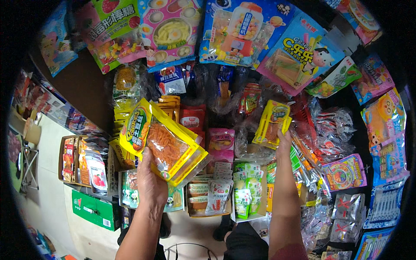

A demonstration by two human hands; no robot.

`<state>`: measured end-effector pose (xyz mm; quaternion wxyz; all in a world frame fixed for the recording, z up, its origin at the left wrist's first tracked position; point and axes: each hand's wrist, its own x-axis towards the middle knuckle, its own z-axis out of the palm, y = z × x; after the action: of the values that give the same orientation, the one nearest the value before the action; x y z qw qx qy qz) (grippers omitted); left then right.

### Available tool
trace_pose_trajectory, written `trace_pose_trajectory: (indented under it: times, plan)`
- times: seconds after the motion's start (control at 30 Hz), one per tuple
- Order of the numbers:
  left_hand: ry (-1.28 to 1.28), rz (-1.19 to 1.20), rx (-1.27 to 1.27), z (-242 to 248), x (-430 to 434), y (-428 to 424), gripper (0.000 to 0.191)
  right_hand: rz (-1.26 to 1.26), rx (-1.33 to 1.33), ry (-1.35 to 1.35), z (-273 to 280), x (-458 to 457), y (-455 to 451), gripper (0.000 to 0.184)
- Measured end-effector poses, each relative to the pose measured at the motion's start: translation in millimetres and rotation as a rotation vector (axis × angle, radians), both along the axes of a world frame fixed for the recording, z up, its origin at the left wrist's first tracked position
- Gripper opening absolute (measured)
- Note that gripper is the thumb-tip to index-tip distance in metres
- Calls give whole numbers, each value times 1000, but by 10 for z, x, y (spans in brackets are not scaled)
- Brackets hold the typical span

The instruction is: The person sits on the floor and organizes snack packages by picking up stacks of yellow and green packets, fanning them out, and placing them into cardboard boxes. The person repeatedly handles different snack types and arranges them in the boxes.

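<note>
My left hand [152, 182] grips a small stack of yellow snack packets [167, 148], held up over the display. Through the clear window of the front packet, orange-brown noodle-like pieces show. Further right, my right hand [284, 139] has its fingers on more yellow packets [271, 122] of a similar look, which sit above a torn clear plastic wrap [248, 148]. Pink packets [221, 139] and red packets [192, 118] stand between the two hands. Below them are an open box of brown-and-white packets [211, 195] and a box of green packets [248, 191].
Large hanging snack bags, among them a blue candy bag [243, 32], line the far side. At the left stand a carton of packets [86, 162] and a green box [94, 209]. Silver pouches [347, 213] and a round-patterned pink packet [344, 172] lie at the right.
</note>
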<state>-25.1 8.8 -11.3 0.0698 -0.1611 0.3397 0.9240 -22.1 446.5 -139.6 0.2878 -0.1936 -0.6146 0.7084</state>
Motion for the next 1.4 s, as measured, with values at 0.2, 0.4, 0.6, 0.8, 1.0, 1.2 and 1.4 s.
trace_pose_trajectory:
  times: [0.2, 0.4, 0.6, 0.8, 1.0, 1.2, 1.4]
  plan:
    - [-31, -79, -30, 1, 24, 144, 47, -63, 414, -399, -993, -169, 152, 33]
    - [-38, -86, -53, -20, 55, 154, 47, -111, 444, -628, -962, -212, -40, 41]
    - [-3, -131, -124, 23, 111, 176, 49, -409, 857, -423, -594, -11, -802, 52]
    - [-11, -165, -178, 23, 177, 200, 44, -59, 1273, -594, -456, -66, -1076, 34]
    - [-15, -321, -325, -15, 207, 248, 41, -6, 1449, -632, -565, -107, -976, 33]
    - [-26, -468, -402, -23, 276, 307, 32, -3, 661, -342, 13, 277, -1324, 35]
    - [19, -572, -469, -101, 372, 442, 29, 659, -415, -198, 782, 719, -2030, 73]
